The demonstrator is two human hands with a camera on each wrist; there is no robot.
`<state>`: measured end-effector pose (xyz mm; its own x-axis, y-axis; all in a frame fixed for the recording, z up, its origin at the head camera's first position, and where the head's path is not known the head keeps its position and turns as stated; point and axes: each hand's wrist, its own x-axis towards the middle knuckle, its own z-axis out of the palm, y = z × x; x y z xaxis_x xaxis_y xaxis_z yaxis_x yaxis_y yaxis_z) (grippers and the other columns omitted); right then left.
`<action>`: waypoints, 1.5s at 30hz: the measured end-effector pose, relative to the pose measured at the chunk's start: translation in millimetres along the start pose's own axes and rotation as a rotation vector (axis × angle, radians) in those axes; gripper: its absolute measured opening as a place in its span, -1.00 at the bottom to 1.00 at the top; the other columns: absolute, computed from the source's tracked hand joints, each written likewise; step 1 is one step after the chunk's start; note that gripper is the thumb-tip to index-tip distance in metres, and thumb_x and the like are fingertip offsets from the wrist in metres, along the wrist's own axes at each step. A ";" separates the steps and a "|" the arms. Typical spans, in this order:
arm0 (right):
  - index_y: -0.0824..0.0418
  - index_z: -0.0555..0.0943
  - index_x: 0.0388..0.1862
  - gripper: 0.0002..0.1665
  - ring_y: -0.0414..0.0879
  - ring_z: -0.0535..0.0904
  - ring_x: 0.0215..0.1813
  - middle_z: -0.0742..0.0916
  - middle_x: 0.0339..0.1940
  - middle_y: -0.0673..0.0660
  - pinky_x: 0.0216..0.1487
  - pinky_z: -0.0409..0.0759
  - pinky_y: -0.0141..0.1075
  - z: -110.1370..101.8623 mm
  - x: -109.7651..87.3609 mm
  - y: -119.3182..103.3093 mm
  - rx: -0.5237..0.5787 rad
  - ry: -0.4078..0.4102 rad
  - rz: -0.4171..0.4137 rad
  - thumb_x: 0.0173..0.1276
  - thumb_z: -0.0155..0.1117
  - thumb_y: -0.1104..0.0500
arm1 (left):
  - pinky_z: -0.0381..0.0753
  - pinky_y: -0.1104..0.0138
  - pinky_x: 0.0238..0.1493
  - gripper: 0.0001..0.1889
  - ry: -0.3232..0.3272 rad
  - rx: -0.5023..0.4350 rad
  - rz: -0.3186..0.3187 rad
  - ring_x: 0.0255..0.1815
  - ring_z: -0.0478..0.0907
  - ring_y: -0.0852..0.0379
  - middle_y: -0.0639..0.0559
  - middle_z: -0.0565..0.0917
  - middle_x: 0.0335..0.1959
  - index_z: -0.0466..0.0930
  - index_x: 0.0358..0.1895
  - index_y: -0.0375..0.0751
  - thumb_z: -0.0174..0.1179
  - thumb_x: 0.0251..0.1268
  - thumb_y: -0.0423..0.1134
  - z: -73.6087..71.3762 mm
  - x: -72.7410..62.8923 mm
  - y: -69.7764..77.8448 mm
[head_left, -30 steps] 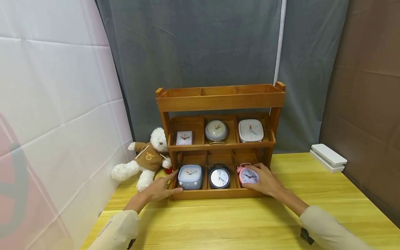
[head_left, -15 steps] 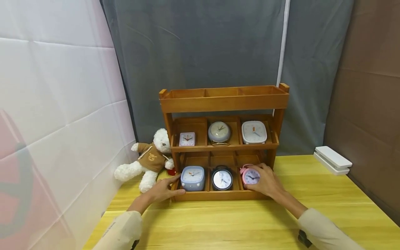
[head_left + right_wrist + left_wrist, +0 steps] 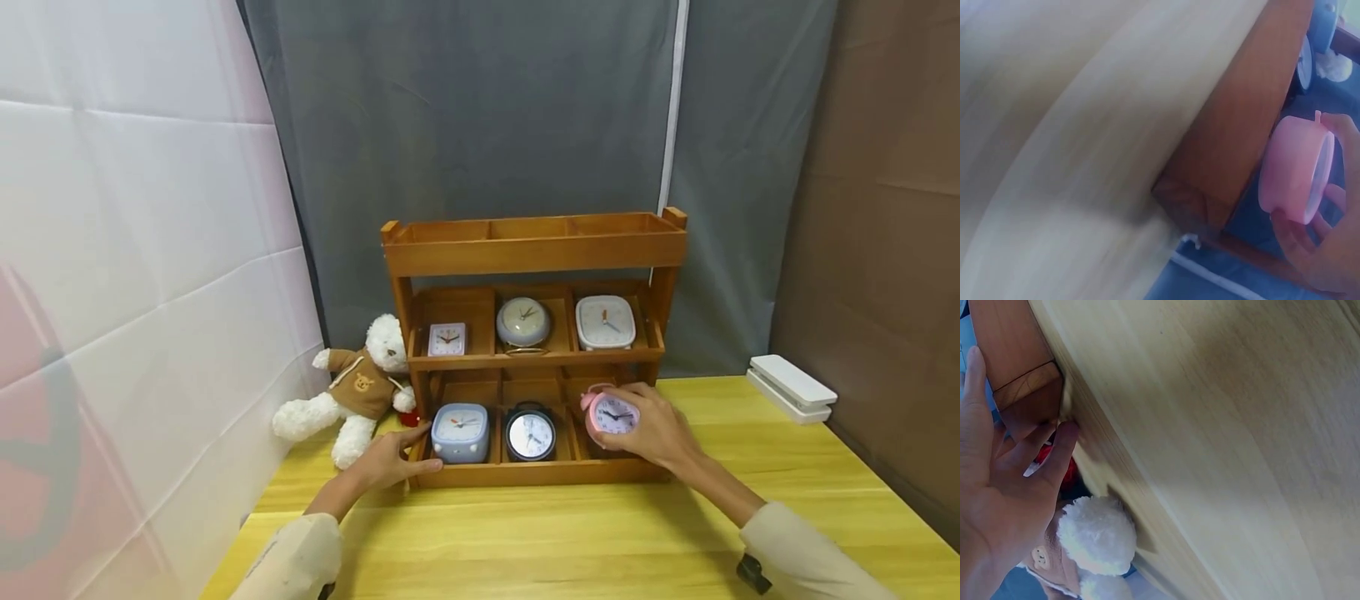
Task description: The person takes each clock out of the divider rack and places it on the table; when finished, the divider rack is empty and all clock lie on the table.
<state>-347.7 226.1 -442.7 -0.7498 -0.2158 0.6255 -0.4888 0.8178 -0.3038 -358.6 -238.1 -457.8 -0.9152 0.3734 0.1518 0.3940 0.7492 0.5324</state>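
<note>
My right hand (image 3: 656, 427) grips a pink twin-bell alarm clock (image 3: 613, 414) at its right side, thumb low and fingers above. The clock leans in the lower right compartment of a brown wooden shelf (image 3: 536, 475). In the right wrist view its pink casing (image 3: 1288, 165) is raised above the front board. My left hand (image 3: 385, 460) holds the shelf's lower left corner, thumb over the front board and fingers along the side. Beside that thumb sits a blue alarm clock (image 3: 460, 433). A black round alarm clock (image 3: 530, 435) stands in the lower middle compartment.
On the middle tier are a small pink square clock (image 3: 447, 339), a round cream clock (image 3: 523, 322) and a white clock (image 3: 605, 322). A white teddy bear (image 3: 362, 383) leans left of the shelf. A white box-like object (image 3: 792, 387) lies at the right.
My right hand has lifted the pink alarm clock slightly, shifting it right and tilting it. My left hand stays at the shelf corner. The head view has shifted slightly.
</note>
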 end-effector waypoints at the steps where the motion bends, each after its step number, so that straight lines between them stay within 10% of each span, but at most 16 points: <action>1: 0.08 0.78 0.17 -0.16 0.12 0.65 -0.04 0.73 0.04 0.19 -0.12 0.71 0.11 -3.8 -1.3 1.3 -0.002 -0.005 0.001 -0.14 0.78 -0.17 | 0.67 0.01 0.04 -0.14 0.008 -0.005 0.004 -0.09 0.69 0.03 -0.39 0.61 0.28 0.47 0.48 -0.26 0.53 0.19 0.11 0.5 -0.1 -0.6; 25: 0.17 0.78 0.08 -0.20 0.10 0.69 -0.06 0.81 -0.04 0.17 -0.17 0.62 -0.01 -77.7 -30.6 78.9 -0.066 0.011 -0.006 -0.18 0.81 -0.10 | 0.62 -0.10 0.15 -0.13 -0.075 -0.126 0.002 0.17 0.63 -0.28 -0.48 0.47 0.37 0.39 0.52 -0.34 0.52 0.24 0.02 -5.3 -3.3 -1.1; 45: 0.46 0.65 0.21 -0.09 0.37 0.64 0.07 0.71 0.12 0.49 0.07 0.59 0.24 -18.0 -18.4 133.9 0.060 -0.151 0.243 0.08 0.68 -0.15 | 0.65 -0.09 0.11 -0.14 -0.067 -0.120 0.013 0.13 0.66 -0.27 -0.47 0.48 0.37 0.40 0.51 -0.33 0.52 0.23 0.03 -5.3 -1.1 -0.4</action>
<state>-391.3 349.2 -481.9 -0.9038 -0.0986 0.4163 -0.3091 0.8234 -0.4759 -358.2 -241.7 -453.7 -0.9007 0.4214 0.1059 0.3893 0.6745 0.6273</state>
